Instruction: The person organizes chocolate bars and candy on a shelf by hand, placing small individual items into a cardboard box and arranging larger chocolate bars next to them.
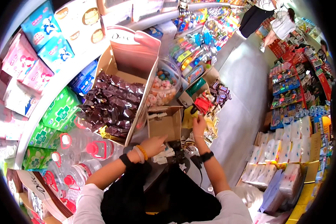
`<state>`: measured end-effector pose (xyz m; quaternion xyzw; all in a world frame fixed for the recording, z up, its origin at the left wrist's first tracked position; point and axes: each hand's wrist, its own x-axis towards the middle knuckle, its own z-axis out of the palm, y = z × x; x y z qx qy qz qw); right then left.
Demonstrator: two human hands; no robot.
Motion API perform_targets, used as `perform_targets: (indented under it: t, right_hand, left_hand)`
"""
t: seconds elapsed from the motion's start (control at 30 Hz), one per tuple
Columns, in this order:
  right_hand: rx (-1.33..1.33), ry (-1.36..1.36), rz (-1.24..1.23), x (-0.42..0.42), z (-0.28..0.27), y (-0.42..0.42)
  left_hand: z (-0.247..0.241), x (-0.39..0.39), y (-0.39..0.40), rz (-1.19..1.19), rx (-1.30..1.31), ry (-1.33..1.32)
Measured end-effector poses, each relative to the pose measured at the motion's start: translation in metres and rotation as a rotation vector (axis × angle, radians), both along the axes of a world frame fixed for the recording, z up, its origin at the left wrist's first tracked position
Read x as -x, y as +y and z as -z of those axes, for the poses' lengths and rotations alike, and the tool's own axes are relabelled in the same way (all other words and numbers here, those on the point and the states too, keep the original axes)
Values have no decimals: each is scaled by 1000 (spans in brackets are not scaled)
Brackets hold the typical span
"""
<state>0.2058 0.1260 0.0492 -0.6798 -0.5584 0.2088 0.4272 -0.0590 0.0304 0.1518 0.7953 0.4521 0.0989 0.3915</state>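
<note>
In front of me stands a small open cardboard box [169, 126] with a few white packets inside at its far left. My left hand [154, 144] is at its near edge, one finger stretched toward the inside; its grip is not clear. My right hand [199, 126] is just right of the box, fingertips beside a yellow piece [188, 117] and below a red packet [203, 103]. Whether it pinches anything cannot be made out. White packets [163, 155] and dark packets [177, 152] lie on the near side of the box.
A large Dove display box [147, 56] full of dark wrapped sweets [112, 103] stands at left. Behind the small box is a clear tub of round sweets [163, 86]. Large water bottles [84, 170] stand at lower left. Stacked tissue packs [280, 142] line the right. Two people [281, 25] are up the aisle.
</note>
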Motion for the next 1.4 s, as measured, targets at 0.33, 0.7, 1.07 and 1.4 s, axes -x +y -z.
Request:
perform_targets:
  t: [0.33, 0.7, 1.07, 1.4]
  right_hand:
    - [48, 559, -488, 70, -141, -109]
    - [219, 814, -502, 75, -123, -105]
    - [185, -246, -638, 61, -99, -29]
    - [251, -876, -783, 104, -41, 7]
  left_hand:
    - [-29, -31, -1, -250, 345, -932]
    - [-36, -20, 4, -426, 284, -739]
    - [-21, -22, -1, -327, 5, -465]
    - [-19, -25, -28, 121, -93, 213]
